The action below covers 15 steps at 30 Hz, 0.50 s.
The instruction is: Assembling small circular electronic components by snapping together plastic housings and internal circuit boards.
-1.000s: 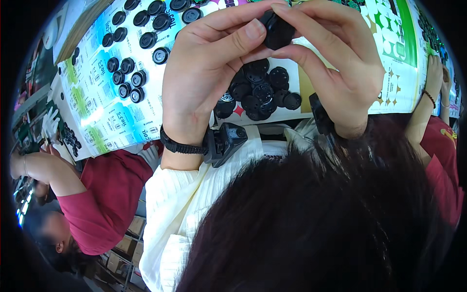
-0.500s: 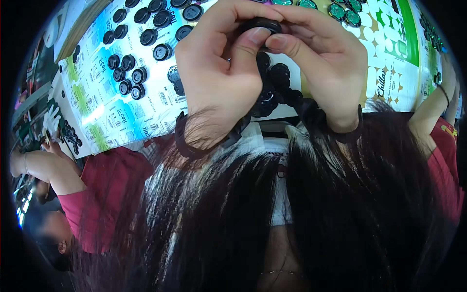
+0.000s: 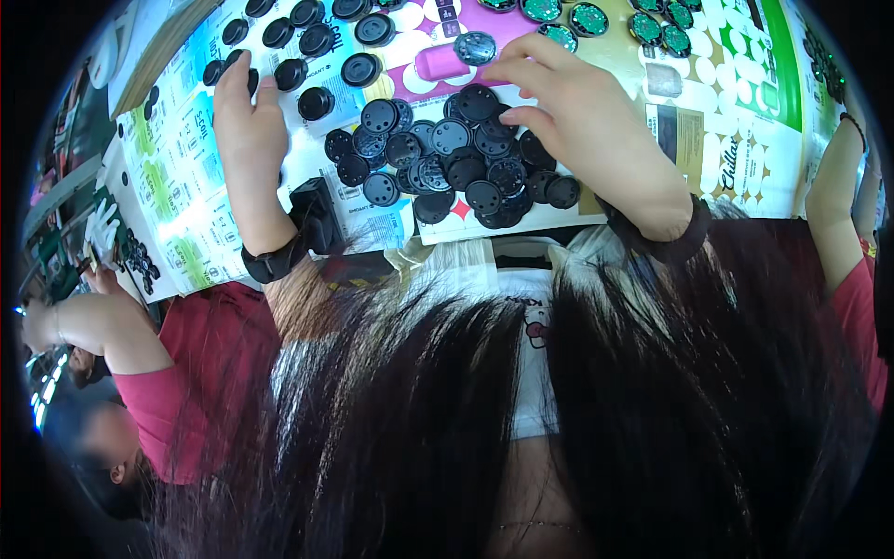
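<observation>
My left hand (image 3: 250, 135) reaches to the left side of the table, above several black round caps. A black round cap (image 3: 252, 82) shows between its finger and thumb. The hand hides other parts beneath it. My right hand (image 3: 591, 116) is over the middle with its fingers apart, holding nothing that I can see. Its fingertips come close to a shiny dark disc (image 3: 475, 48); whether they touch it I cannot tell. The thumb tip is by a heap of black discs with small holes (image 3: 452, 135), piled in front of me.
Rows of black caps (image 3: 317, 39) stand at the back left. Discs with green circuit faces (image 3: 589, 19) lie at the back right. Printed card sheets (image 3: 154, 200) cover the table. A wooden edge (image 3: 163, 56) borders it at far left. People in red sleeves (image 3: 154, 401) sit on both sides.
My hands were together around a black round part; now they have parted. The left went out to the caps at left, the right moved off, uncovering the heap and the shiny disc.
</observation>
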Available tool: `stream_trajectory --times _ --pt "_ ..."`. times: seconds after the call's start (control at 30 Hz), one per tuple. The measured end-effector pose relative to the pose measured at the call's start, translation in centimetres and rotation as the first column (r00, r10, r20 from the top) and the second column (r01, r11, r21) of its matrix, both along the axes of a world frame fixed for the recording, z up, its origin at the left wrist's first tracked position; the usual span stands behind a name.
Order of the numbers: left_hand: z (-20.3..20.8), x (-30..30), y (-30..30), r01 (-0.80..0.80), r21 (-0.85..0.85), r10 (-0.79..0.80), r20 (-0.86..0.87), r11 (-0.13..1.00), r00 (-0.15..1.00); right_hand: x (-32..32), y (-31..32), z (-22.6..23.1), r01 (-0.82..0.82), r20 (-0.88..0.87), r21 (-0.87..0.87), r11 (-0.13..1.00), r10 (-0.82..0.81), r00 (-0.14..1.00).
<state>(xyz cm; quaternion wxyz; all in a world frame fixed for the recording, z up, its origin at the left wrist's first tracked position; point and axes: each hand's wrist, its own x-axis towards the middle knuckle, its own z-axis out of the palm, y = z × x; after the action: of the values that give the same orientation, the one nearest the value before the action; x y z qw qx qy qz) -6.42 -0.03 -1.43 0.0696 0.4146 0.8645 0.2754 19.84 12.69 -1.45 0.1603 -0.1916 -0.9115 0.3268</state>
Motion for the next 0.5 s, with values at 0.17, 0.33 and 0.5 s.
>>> stream_trajectory --times 0.17,0.33,0.5 --pt "-1.5 1.1 0.8 0.19 -0.133 -0.208 -0.143 0.973 0.968 -1.2 -0.5 0.8 -0.023 0.08 0.076 0.997 0.017 0.997" --pt "1.6 4.1 2.7 0.337 -0.035 -0.337 -0.202 0.941 0.92 -2.3 -0.9 -0.4 -0.037 0.091 0.092 0.995 0.028 0.995" --pt "3.7 6.4 7.3 0.505 -0.188 -0.538 -0.23 0.842 0.811 -1.8 -0.4 0.1 -0.034 0.056 0.111 0.993 0.028 0.998"
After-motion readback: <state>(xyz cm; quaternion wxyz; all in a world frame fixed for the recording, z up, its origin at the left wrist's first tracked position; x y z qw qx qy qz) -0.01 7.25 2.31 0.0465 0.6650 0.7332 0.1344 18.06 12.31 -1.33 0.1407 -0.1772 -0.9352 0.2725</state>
